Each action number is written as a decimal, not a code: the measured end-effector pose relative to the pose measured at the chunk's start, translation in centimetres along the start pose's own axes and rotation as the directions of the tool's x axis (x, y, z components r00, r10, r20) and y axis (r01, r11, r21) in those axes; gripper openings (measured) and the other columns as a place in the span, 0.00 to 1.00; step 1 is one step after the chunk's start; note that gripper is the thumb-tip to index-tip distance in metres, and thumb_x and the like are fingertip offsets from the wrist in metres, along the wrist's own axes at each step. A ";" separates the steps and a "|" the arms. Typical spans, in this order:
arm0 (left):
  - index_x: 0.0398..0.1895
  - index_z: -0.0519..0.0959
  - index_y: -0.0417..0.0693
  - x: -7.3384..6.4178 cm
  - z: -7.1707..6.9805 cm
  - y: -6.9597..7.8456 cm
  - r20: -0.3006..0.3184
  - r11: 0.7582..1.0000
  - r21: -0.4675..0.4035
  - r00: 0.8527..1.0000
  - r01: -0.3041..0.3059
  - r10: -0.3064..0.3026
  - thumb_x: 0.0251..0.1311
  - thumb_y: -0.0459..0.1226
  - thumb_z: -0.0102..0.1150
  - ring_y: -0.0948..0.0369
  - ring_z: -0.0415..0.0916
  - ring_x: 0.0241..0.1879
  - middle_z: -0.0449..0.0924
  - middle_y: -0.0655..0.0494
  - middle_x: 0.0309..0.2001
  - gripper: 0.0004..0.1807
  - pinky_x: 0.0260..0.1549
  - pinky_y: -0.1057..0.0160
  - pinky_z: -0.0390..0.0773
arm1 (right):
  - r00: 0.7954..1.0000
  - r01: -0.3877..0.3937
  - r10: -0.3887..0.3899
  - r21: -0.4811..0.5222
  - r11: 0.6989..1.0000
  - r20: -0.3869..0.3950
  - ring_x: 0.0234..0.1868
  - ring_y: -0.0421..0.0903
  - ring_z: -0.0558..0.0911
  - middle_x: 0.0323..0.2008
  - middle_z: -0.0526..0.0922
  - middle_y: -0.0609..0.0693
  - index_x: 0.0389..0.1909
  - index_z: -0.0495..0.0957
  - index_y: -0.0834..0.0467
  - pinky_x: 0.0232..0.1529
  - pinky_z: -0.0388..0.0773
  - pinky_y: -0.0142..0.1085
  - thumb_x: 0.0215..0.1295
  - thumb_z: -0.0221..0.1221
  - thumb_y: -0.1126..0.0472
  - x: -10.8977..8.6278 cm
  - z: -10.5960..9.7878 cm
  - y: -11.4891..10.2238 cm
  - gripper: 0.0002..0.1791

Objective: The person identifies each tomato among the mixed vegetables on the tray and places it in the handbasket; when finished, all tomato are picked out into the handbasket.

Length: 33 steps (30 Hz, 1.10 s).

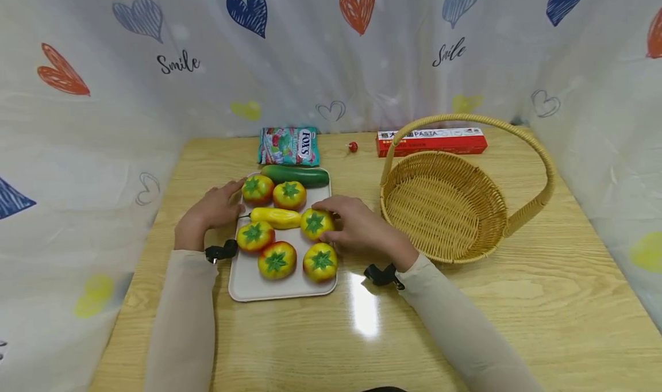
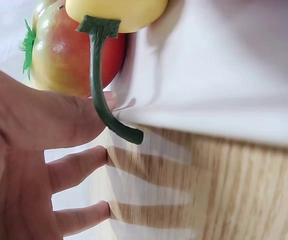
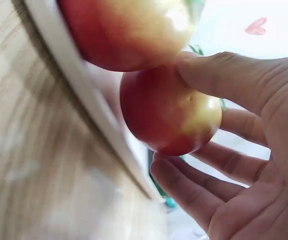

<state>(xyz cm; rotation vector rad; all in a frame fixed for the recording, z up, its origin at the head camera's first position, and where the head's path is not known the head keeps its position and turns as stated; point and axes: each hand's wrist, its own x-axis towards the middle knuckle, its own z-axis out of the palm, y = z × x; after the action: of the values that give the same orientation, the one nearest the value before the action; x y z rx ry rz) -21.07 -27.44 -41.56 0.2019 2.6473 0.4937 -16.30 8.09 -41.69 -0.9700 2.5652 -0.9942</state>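
Note:
My right hand (image 1: 357, 222) grips a red-and-yellow tomato (image 1: 316, 224) at the tray's right side. In the right wrist view, thumb and fingers curl round this tomato (image 3: 169, 110), beside another tomato (image 3: 129, 30). At the tray's left edge, my left hand (image 1: 219, 205) has its fingers extended, by a tomato (image 1: 257, 189) and the stem of a yellow pepper (image 1: 276, 218). The left wrist view shows the thumb near a tomato (image 2: 71, 55), behind the pepper's green stem (image 2: 98, 75). Several more tomatoes and a green cucumber (image 1: 297, 176) lie on the white tray (image 1: 248, 283).
A wicker basket (image 1: 434, 208) with a tall handle stands right of the tray. Behind lie a FOX'S candy bag (image 1: 288, 146), a small red object (image 1: 353, 146) and a red pasta box (image 1: 434, 143). A heart-print curtain (image 1: 310, 53) encloses the wooden table (image 1: 289, 346).

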 end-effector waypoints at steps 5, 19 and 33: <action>0.82 0.46 0.53 -0.1 0.1 -0.1 -0.003 1.000 -0.004 1.000 -0.003 0.003 0.71 0.44 0.49 0.24 0.42 0.73 0.44 0.33 0.79 0.40 0.69 0.25 0.48 | 0.993 0.093 -0.090 0.040 0.995 -0.079 0.55 0.38 0.77 0.61 0.77 0.43 0.67 0.73 0.47 0.58 0.80 0.37 0.62 0.69 0.52 -0.7 -1.6 -1.1 0.32; 0.81 0.49 0.52 0.2 0.3 -0.1 -0.041 1.000 0.012 0.999 -0.001 0.002 0.70 0.43 0.50 0.28 0.48 0.73 0.53 0.33 0.77 0.39 0.71 0.28 0.48 | 0.925 0.124 -0.018 0.259 0.958 -0.379 0.57 0.43 0.81 0.63 0.78 0.43 0.67 0.74 0.46 0.59 0.80 0.31 0.59 0.71 0.61 -7.1 -8.6 -1.2 0.33; 0.81 0.52 0.50 0.0 0.2 0.1 -0.055 1.000 0.003 0.998 -0.002 0.002 0.69 0.42 0.52 0.30 0.51 0.73 0.57 0.33 0.75 0.38 0.72 0.30 0.45 | 0.869 -0.172 0.248 0.209 0.963 -0.429 0.59 0.50 0.83 0.63 0.79 0.50 0.67 0.74 0.46 0.55 0.81 0.34 0.60 0.71 0.56 -11.8 -9.1 4.5 0.32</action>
<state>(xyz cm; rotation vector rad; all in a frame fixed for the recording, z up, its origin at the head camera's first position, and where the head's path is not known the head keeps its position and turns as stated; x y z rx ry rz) -21.00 -27.31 -41.70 0.1943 2.7021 0.5026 -13.47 23.02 -38.20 -0.4328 2.8061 -1.4819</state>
